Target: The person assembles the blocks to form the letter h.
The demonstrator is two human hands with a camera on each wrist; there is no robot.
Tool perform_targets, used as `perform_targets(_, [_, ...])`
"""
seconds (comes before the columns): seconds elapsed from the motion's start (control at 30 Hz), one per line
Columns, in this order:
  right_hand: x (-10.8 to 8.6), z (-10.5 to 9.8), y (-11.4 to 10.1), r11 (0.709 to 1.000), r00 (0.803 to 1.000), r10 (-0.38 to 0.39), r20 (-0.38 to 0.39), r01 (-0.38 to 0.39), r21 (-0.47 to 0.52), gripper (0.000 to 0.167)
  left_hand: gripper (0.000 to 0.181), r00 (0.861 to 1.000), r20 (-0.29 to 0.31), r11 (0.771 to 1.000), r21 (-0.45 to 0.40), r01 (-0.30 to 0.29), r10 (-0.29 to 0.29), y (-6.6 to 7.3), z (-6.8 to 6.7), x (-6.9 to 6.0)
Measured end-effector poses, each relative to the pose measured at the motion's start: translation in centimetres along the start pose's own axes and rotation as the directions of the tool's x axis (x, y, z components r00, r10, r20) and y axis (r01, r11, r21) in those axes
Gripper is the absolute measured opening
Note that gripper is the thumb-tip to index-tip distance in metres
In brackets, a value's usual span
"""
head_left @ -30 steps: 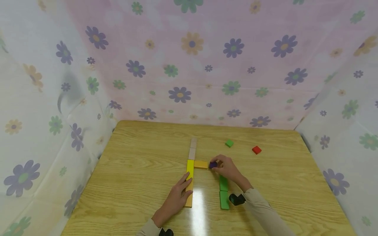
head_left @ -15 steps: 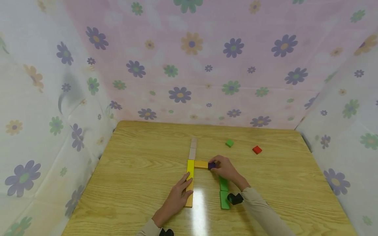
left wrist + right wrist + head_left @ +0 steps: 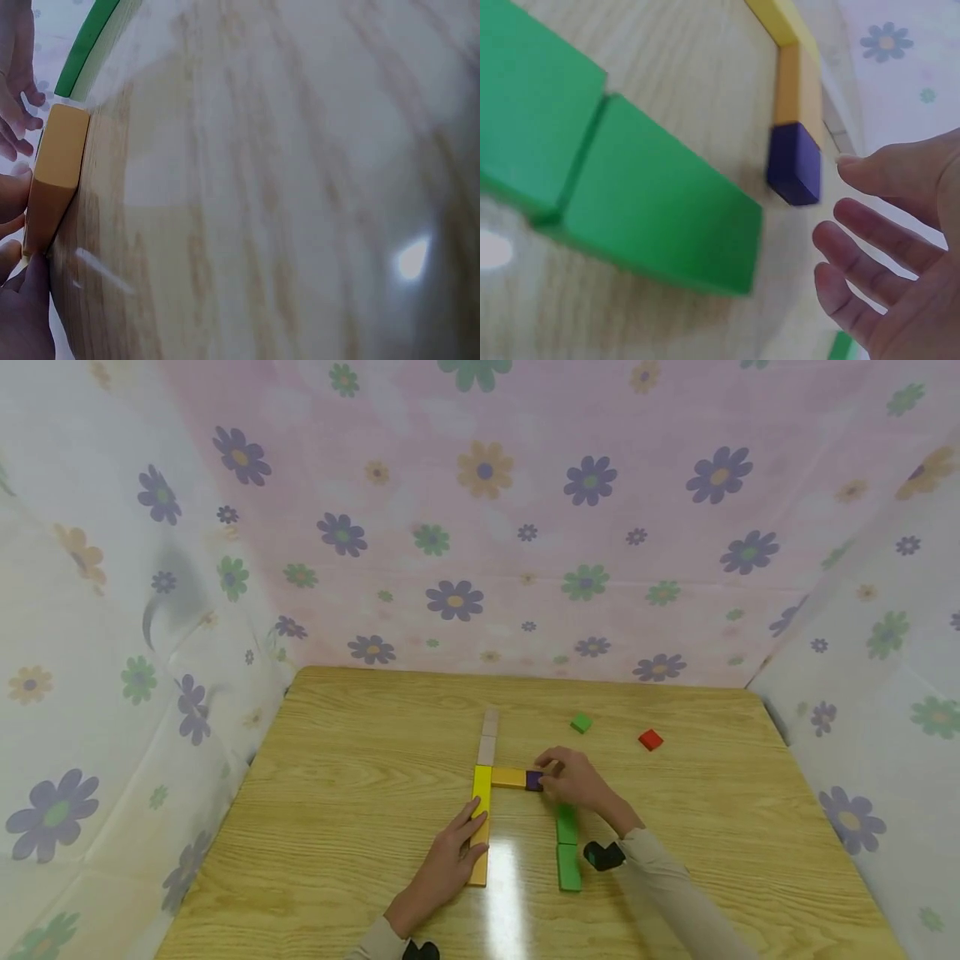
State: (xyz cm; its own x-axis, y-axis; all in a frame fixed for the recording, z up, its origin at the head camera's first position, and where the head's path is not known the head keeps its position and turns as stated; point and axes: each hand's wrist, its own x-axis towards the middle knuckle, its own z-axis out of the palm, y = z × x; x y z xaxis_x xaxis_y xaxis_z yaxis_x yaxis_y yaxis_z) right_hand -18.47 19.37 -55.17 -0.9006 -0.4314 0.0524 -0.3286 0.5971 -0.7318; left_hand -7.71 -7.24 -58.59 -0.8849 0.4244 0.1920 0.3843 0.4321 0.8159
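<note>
My left hand (image 3: 448, 858) lies across the yellow block (image 3: 482, 781) and the orange block (image 3: 477, 864) below it, fingers fairly straight and touching them. In the left wrist view its fingertips meet the side and top of that orange block (image 3: 60, 150). A second orange block (image 3: 509, 777) juts right from the yellow one, and a dark purple block (image 3: 533, 781) sits flush at its end. Just right of the purple block hovers my right hand (image 3: 576, 779). The right wrist view shows its thumb and fingers spread, with a gap to the purple block (image 3: 793, 163).
Two pale blocks (image 3: 487, 737) continue the line beyond the yellow one. Two green blocks (image 3: 567, 847) lie end to end below the right hand. A small green block (image 3: 581, 723) and a red block (image 3: 651, 740) lie farther back on the wooden table (image 3: 360, 760).
The purple block slid left against the orange block's end while my right hand held it. That hand has since let go and drawn slightly right. My left hand stayed in place.
</note>
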Motion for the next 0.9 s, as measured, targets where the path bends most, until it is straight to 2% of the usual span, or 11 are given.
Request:
perform_targets(0.23, [-0.7, -2.5, 0.1, 1.0, 1.0, -0.019, -0.008, 0.018, -0.016, 0.022, 0.046, 1.0, 0.017, 1.0, -0.013, 0.01, -0.01, 0.3, -0.1, 0.1])
perform_targets(0.47, [-0.9, -4.4, 0.8, 0.999, 1.0, 0.009, -0.02, -0.01, -0.045, 0.026, 0.046, 1.0, 0.004, 1.0, -0.019, 0.016, -0.016, -0.1, 0.0, -0.1])
perform_targets(0.63, [-0.9, -5.6, 2.1, 0.997, 0.996, 0.054, -0.071, -0.058, -0.047, 0.03, 0.046, 1.0, -0.004, 0.999, -0.04, 0.013, -0.013, -0.3, 0.1, -0.1])
perform_targets(0.9, [0.0, -6.6, 4.6, 0.992, 0.987, 0.117, -0.107, -0.121, -0.035, 0.039, 0.047, 1.0, 0.001, 0.998, -0.051, 0.024, -0.024, -0.1, 0.1, -0.1])
